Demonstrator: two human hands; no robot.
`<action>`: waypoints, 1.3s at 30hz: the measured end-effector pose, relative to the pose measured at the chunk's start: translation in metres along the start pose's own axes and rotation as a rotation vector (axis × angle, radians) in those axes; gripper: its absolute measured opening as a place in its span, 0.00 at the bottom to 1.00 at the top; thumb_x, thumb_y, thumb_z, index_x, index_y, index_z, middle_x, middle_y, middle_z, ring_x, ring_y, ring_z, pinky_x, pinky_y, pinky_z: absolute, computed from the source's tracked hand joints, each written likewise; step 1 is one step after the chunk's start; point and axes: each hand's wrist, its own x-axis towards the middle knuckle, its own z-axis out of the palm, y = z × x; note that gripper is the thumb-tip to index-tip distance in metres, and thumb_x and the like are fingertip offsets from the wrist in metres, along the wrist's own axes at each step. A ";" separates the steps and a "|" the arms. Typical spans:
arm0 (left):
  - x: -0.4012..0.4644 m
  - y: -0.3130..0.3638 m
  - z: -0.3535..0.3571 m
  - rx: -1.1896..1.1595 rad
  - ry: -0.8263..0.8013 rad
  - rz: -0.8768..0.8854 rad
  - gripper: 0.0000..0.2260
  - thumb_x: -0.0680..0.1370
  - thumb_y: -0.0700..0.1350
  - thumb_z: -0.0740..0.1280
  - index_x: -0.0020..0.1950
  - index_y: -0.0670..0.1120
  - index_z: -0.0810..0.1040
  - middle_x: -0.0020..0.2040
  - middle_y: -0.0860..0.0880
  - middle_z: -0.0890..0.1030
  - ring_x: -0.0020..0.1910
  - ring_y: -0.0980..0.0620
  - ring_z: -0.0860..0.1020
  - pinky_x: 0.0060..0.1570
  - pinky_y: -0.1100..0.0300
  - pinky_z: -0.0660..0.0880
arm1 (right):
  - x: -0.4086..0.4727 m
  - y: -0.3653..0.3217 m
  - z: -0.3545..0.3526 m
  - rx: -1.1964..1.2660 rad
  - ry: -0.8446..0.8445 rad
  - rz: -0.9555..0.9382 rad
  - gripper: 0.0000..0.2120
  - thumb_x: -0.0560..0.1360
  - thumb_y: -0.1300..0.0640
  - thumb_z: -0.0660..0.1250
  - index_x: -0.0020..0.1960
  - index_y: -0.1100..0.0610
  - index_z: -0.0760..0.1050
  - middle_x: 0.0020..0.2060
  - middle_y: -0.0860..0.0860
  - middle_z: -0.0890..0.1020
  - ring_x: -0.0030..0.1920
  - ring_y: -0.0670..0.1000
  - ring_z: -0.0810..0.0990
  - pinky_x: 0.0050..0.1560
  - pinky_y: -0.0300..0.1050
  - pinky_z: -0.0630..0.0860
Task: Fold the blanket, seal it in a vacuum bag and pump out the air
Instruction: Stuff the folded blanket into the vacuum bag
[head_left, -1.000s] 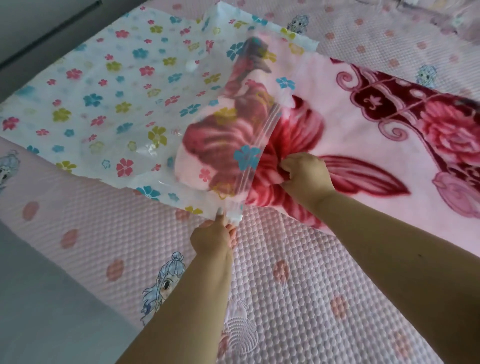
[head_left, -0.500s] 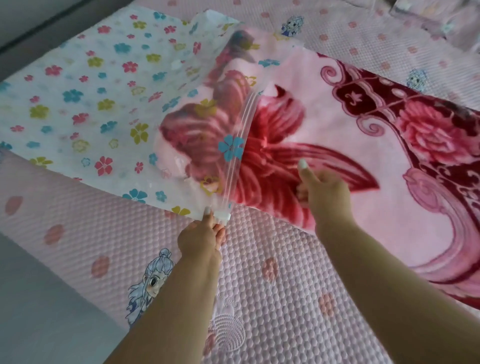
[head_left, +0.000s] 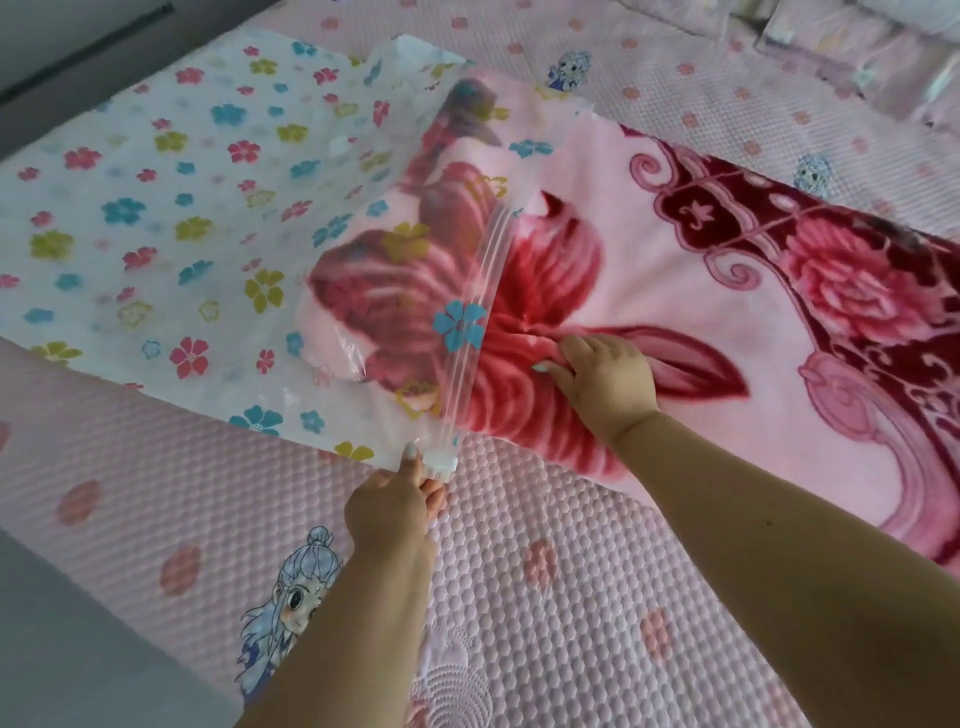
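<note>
Pinching the vacuum bag (head_left: 171, 218) at its near zip corner, the left hand (head_left: 392, 506) is holding it while the right hand (head_left: 605, 382), fingers curled, is gripping the blanket (head_left: 675, 322) lying partly inside the mouth just beyond its fingertips.

Vacuum bag (head_left: 156, 218): clear plastic printed with small coloured flowers, lying flat toward the bed's (head_left: 571, 597) left side, zip mouth open near the middle. Blanket (head_left: 701, 322): pink fleece with large red flowers and a maroon border, folded, spread toward the right; its left end is tucked inside the bag's mouth, the rest outside.
</note>
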 end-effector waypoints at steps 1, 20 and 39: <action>0.001 -0.001 -0.001 -0.008 0.003 0.003 0.14 0.76 0.49 0.70 0.45 0.37 0.76 0.43 0.37 0.83 0.42 0.42 0.84 0.41 0.57 0.80 | 0.002 -0.001 0.000 0.024 0.018 0.019 0.20 0.74 0.45 0.68 0.36 0.62 0.76 0.29 0.56 0.81 0.29 0.58 0.80 0.31 0.47 0.75; -0.032 0.001 -0.010 0.065 0.175 0.056 0.15 0.76 0.49 0.70 0.46 0.36 0.76 0.39 0.39 0.80 0.35 0.47 0.80 0.44 0.50 0.82 | 0.056 -0.048 0.011 0.742 -0.211 0.285 0.11 0.78 0.63 0.60 0.52 0.63 0.81 0.50 0.59 0.83 0.52 0.60 0.80 0.57 0.59 0.74; -0.006 0.182 0.201 1.634 0.007 1.215 0.20 0.76 0.48 0.66 0.63 0.39 0.71 0.60 0.40 0.77 0.59 0.40 0.76 0.53 0.51 0.74 | 0.056 0.026 0.030 0.119 -0.687 0.352 0.25 0.82 0.42 0.43 0.78 0.43 0.44 0.78 0.42 0.46 0.77 0.43 0.42 0.74 0.47 0.37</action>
